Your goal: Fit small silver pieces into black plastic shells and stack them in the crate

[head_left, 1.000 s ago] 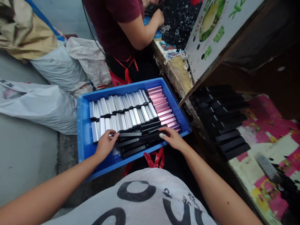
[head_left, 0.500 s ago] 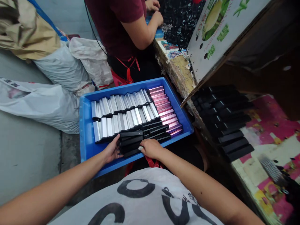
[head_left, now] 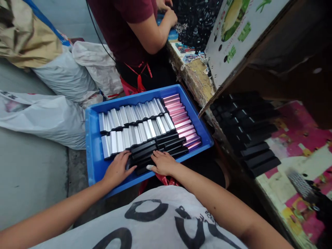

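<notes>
Left hand and right hand open, flat, palms down on black bars inside tray.

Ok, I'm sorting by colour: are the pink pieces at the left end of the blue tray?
No, the pink pieces line the right end of the blue tray.

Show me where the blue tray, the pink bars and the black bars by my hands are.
blue tray (head_left: 92,148): head view, bare left wall of the tray.
pink bars (head_left: 178,117): head view, middle of the pink row.
black bars (head_left: 144,147): head view, top bar of the near stack.
</notes>
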`<action>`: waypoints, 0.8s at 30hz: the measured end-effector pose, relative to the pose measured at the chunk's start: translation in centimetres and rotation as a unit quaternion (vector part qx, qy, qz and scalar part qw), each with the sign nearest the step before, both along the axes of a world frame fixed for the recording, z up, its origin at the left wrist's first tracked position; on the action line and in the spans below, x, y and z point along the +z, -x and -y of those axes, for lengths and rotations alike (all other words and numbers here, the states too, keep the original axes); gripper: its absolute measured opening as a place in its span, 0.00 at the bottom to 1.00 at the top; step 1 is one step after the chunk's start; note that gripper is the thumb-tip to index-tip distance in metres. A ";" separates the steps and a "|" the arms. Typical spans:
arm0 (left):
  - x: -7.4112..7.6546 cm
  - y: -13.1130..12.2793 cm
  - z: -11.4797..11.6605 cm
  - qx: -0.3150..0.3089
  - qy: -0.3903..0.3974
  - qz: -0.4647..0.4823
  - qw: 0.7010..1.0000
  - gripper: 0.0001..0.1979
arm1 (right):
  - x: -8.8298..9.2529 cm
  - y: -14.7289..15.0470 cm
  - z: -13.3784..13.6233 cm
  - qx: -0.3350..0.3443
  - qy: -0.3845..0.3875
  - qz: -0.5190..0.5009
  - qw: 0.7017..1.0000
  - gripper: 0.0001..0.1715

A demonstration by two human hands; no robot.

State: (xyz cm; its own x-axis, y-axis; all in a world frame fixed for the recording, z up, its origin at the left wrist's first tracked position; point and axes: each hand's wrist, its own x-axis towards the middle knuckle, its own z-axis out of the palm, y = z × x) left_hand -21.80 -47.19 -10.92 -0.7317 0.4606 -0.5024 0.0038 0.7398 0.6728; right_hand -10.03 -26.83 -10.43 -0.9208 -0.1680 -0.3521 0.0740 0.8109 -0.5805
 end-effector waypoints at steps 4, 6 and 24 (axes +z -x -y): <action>-0.3 0.6 0.4 -0.132 -0.029 -0.158 0.978 0.26 | 0.4 -0.5 -1.7 -0.028 -0.005 -0.061 0.998 0.21; -0.6 0.6 0.9 -0.012 -0.019 -0.076 0.997 0.27 | 0.6 -1.1 -4.4 -0.089 -0.019 -0.077 0.993 0.17; -0.8 -0.5 -3.1 0.353 -0.020 0.415 0.838 0.30 | 0.3 -2.3 -8.8 -0.257 -0.168 0.099 0.947 0.17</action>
